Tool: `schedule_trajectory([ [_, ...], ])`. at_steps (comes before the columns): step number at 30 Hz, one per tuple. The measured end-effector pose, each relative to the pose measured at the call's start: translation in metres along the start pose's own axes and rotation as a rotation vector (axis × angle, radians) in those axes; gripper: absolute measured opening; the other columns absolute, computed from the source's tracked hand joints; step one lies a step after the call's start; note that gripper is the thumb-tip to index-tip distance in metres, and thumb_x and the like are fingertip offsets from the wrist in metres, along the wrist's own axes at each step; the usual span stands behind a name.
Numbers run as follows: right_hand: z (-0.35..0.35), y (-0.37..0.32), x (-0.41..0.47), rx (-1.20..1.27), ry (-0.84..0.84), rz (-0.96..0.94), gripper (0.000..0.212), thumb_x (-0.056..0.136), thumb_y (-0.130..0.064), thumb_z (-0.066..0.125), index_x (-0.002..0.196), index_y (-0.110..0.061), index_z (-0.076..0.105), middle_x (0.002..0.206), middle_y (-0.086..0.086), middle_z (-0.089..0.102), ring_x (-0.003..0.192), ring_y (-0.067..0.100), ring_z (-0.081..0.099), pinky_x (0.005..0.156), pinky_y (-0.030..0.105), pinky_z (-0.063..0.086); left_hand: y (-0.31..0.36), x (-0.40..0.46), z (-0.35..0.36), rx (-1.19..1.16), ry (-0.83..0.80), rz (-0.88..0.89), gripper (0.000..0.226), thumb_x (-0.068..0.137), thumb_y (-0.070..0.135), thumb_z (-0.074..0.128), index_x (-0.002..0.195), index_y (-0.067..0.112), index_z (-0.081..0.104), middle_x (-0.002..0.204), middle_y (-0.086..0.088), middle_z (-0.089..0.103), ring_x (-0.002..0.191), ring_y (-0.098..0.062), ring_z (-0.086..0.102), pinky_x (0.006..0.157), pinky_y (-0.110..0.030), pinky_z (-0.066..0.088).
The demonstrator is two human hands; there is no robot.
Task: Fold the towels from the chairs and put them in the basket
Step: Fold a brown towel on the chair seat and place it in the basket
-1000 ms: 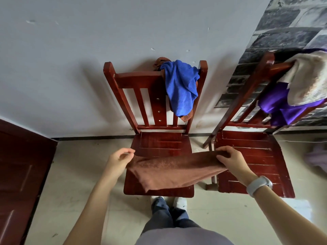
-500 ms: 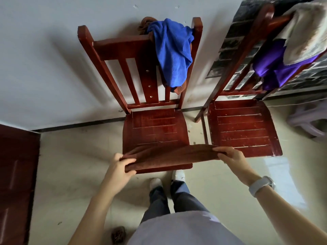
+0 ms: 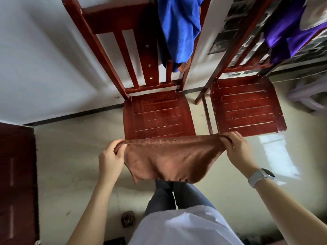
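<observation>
A brown towel [image 3: 174,160] hangs folded in the air in front of two red wooden chairs. My left hand [image 3: 110,156] pinches its left top corner and my right hand [image 3: 238,150] pinches its right top corner. The towel's lower edge sags over my legs. A blue towel [image 3: 178,30] drapes over the backrest of the left chair [image 3: 157,114], with a brown cloth edge peeking below it. On the backrest of the right chair [image 3: 246,105] hang a purple towel [image 3: 290,30] and a cream towel [image 3: 316,13]. No basket shows.
A dark red door [image 3: 17,183] stands at the left. A pale plastic stool [image 3: 307,96] sits at the far right by the patterned wall. A small dark object [image 3: 127,218] lies on the tiled floor behind my feet.
The towel has come off the left chair's front edge toward me and now hangs in the air, its fold drooping. The view has tilted further down.
</observation>
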State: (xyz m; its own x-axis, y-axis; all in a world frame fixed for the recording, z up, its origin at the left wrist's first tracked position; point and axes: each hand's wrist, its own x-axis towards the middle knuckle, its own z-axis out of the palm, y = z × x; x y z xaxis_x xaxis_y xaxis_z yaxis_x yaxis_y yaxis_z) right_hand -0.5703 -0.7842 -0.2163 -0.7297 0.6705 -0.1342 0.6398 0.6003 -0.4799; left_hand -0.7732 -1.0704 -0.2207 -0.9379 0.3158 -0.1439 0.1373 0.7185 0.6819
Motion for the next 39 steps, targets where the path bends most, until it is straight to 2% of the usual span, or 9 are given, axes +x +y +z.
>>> schedule_trajectory([
  [3, 0.026, -0.005, 0.043, 0.057, 0.014, 0.068, 0.017, 0.092, -0.010, 0.050, 0.102, -0.003, 0.061, 0.100, 0.013, 0.063, 0.090, 0.036, 0.060, 0.077, 0.039, 0.047, -0.004, 0.042, 0.022, -0.051, 0.014, -0.051, 0.016, 0.084, 0.005, 0.061, 0.098, 0.002, 0.068, 0.095, -0.013, 0.071, 0.082, -0.016, 0.058, 0.071, -0.010, 0.034],
  [8, 0.083, -0.006, 0.136, 0.010, 0.029, 0.140, 0.023, 0.093, -0.014, 0.043, 0.109, -0.009, 0.059, 0.111, 0.013, 0.060, 0.097, 0.039, 0.057, 0.081, 0.044, 0.046, -0.029, 0.129, 0.074, -0.072, 0.017, -0.105, 0.020, 0.084, 0.009, 0.063, 0.102, 0.003, 0.068, 0.100, -0.014, 0.070, 0.092, -0.026, 0.063, 0.081, -0.021, 0.041],
  [13, 0.139, -0.003, 0.221, 0.137, 0.074, 0.215, 0.026, 0.091, -0.013, 0.047, 0.112, -0.010, 0.062, 0.113, 0.014, 0.064, 0.103, 0.034, 0.058, 0.078, 0.024, 0.038, -0.061, 0.205, 0.121, 0.006, 0.080, -0.102, 0.028, 0.086, 0.017, 0.061, 0.111, 0.006, 0.065, 0.109, -0.014, 0.068, 0.100, -0.028, 0.061, 0.085, -0.026, 0.041],
  [16, 0.173, 0.005, 0.250, 0.246, 0.086, 0.294, 0.036, 0.089, -0.006, 0.044, 0.124, -0.009, 0.053, 0.126, 0.016, 0.054, 0.113, 0.031, 0.052, 0.084, 0.016, 0.034, -0.083, 0.227, 0.148, 0.007, 0.093, -0.177, 0.043, 0.088, 0.020, 0.058, 0.129, 0.010, 0.049, 0.129, -0.012, 0.056, 0.116, -0.027, 0.052, 0.098, -0.032, 0.039],
  [19, 0.203, 0.028, 0.232, 0.263, -0.004, 0.424, 0.041, 0.087, -0.002, 0.039, 0.126, -0.010, 0.049, 0.128, 0.015, 0.050, 0.112, 0.032, 0.052, 0.093, 0.034, 0.043, -0.114, 0.209, 0.169, 0.098, 0.051, -0.242, 0.043, 0.089, 0.015, 0.055, 0.130, 0.006, 0.045, 0.130, -0.018, 0.051, 0.120, -0.030, 0.047, 0.101, -0.037, 0.036],
  [24, 0.238, 0.066, 0.148, 0.132, -0.265, 0.596, 0.020, 0.087, -0.004, 0.043, 0.086, -0.001, 0.063, 0.085, 0.020, 0.063, 0.076, 0.031, 0.057, 0.067, 0.030, 0.041, -0.163, 0.123, 0.196, 0.112, -0.134, -0.491, 0.030, 0.089, 0.016, 0.056, 0.114, 0.001, 0.057, 0.112, -0.020, 0.063, 0.104, -0.033, 0.059, 0.089, -0.035, 0.041],
  [26, 0.250, 0.078, 0.121, 0.126, -0.327, 0.688, 0.019, 0.085, -0.005, 0.044, 0.076, 0.001, 0.060, 0.076, 0.018, 0.060, 0.077, 0.036, 0.060, 0.065, 0.031, 0.042, -0.175, 0.094, 0.204, 0.129, -0.179, -0.580, 0.031, 0.089, 0.019, 0.057, 0.113, -0.001, 0.057, 0.109, -0.020, 0.066, 0.103, -0.034, 0.060, 0.086, -0.034, 0.041],
  [32, 0.271, 0.089, 0.081, 0.088, -0.226, 0.897, 0.028, 0.086, -0.012, 0.053, 0.110, 0.003, 0.051, 0.117, 0.024, 0.049, 0.105, 0.041, 0.049, 0.089, 0.041, 0.039, -0.185, 0.067, 0.214, 0.174, -0.080, -0.690, 0.035, 0.081, 0.019, 0.067, 0.107, -0.002, 0.055, 0.104, -0.025, 0.060, 0.100, -0.037, 0.055, 0.081, -0.036, 0.040],
  [39, 0.269, 0.100, 0.084, 0.175, -0.228, 0.810, 0.013, 0.081, -0.008, 0.049, 0.083, -0.001, 0.059, 0.079, 0.011, 0.054, 0.075, 0.026, 0.049, 0.066, 0.030, 0.036, -0.186, 0.063, 0.214, 0.293, -0.162, -0.527, 0.024, 0.088, 0.020, 0.059, 0.101, 0.000, 0.059, 0.101, -0.021, 0.061, 0.093, -0.038, 0.058, 0.072, -0.034, 0.040],
])
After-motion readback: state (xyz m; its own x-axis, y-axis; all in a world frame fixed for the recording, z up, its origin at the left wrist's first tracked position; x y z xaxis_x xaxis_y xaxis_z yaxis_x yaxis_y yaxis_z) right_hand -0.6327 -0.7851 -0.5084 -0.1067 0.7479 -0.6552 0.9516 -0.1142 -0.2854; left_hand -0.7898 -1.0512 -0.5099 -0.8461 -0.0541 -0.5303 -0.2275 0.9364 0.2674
